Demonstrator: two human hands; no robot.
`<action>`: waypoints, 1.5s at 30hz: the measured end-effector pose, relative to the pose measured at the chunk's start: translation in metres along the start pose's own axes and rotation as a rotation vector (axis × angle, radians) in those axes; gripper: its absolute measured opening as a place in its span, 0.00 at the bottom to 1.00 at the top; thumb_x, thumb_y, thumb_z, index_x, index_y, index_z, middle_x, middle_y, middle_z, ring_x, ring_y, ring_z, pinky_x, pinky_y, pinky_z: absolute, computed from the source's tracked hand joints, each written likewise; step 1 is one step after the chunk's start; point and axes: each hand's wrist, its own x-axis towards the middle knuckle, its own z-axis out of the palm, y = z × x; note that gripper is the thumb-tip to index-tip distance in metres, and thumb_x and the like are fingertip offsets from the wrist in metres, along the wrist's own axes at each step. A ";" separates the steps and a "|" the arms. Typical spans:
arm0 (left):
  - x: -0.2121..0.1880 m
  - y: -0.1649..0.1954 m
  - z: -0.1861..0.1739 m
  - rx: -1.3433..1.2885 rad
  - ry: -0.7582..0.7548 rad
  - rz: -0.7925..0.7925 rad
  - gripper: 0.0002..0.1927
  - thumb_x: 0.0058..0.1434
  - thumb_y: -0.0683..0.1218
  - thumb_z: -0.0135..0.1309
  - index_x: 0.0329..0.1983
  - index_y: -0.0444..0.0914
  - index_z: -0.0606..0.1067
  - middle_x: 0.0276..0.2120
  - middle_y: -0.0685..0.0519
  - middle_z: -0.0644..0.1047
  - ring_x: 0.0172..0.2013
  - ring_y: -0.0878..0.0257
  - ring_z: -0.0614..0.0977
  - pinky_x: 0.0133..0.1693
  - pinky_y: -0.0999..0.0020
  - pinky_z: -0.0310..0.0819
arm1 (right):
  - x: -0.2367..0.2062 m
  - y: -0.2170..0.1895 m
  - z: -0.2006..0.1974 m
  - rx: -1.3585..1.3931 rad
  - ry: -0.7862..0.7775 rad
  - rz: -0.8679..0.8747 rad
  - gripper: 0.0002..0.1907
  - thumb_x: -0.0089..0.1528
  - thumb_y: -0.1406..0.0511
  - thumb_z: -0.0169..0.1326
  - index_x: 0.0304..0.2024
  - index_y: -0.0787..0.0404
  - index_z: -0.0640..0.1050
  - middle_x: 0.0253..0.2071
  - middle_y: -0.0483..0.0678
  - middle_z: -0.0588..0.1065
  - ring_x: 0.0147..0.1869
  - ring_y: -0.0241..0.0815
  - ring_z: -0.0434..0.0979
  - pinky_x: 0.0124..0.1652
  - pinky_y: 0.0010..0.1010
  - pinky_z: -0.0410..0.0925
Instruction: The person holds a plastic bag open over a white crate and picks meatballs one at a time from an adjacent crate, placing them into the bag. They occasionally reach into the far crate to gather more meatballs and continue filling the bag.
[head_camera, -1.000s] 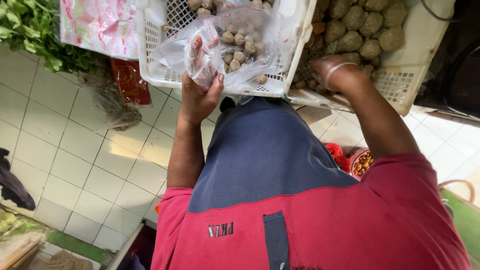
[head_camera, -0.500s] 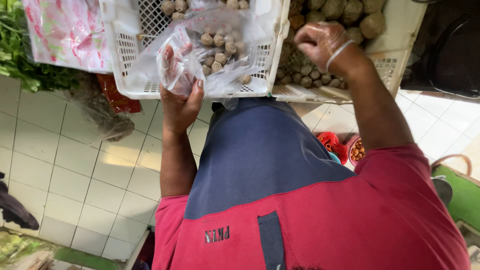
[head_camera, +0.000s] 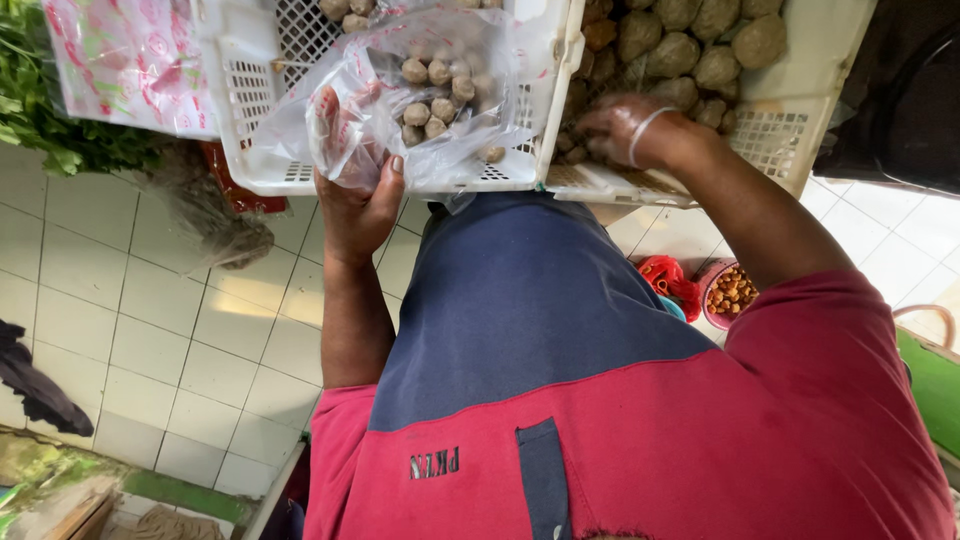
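Note:
My left hand (head_camera: 352, 195) grips a clear plastic bag (head_camera: 440, 95) from below, holding it up against a white slotted crate (head_camera: 262, 110). The bag holds several small round brown tubers. My right hand (head_camera: 622, 130), with a thin band on its wrist, rests curled and blurred on small brown tubers at the near edge of a second white crate (head_camera: 790, 135). I cannot tell whether it holds any. Larger knobbly brown tubers (head_camera: 700, 40) fill that crate further back. My red and navy shirt fills the lower part of the view.
Leafy greens (head_camera: 40, 100) and a pink flowered bag (head_camera: 130, 60) sit at the upper left. Below lies white tiled floor (head_camera: 150, 330). A pink bowl of small brown pieces (head_camera: 735, 290) and a red bag (head_camera: 665, 275) stand near my right arm. A dark cloth (head_camera: 30, 385) lies left.
My right hand, lifted over the crate half a second ago, has come back down onto the small tubers. The left hand keeps its hold on the bag.

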 end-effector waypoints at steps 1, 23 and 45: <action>-0.001 -0.001 0.001 -0.031 -0.004 -0.023 0.34 0.68 0.32 0.57 0.75 0.33 0.59 0.63 0.45 0.75 0.53 0.59 0.79 0.56 0.68 0.75 | 0.002 -0.011 0.001 0.118 -0.070 -0.017 0.24 0.65 0.58 0.54 0.64 0.50 0.72 0.64 0.55 0.68 0.62 0.60 0.71 0.58 0.49 0.66; 0.007 -0.016 0.005 -0.044 0.016 0.085 0.40 0.65 0.32 0.54 0.79 0.33 0.53 0.73 0.41 0.65 0.70 0.56 0.69 0.70 0.64 0.62 | -0.020 0.003 -0.037 1.027 0.115 -0.299 0.14 0.71 0.65 0.57 0.56 0.66 0.74 0.43 0.50 0.76 0.42 0.40 0.74 0.42 0.29 0.72; 0.003 -0.008 0.003 -0.177 -0.014 0.029 0.37 0.68 0.31 0.54 0.76 0.35 0.54 0.57 0.45 0.78 0.47 0.61 0.80 0.53 0.69 0.75 | 0.018 -0.016 -0.003 -0.228 -0.002 -0.184 0.26 0.59 0.64 0.54 0.61 0.56 0.76 0.57 0.58 0.76 0.55 0.60 0.78 0.52 0.45 0.72</action>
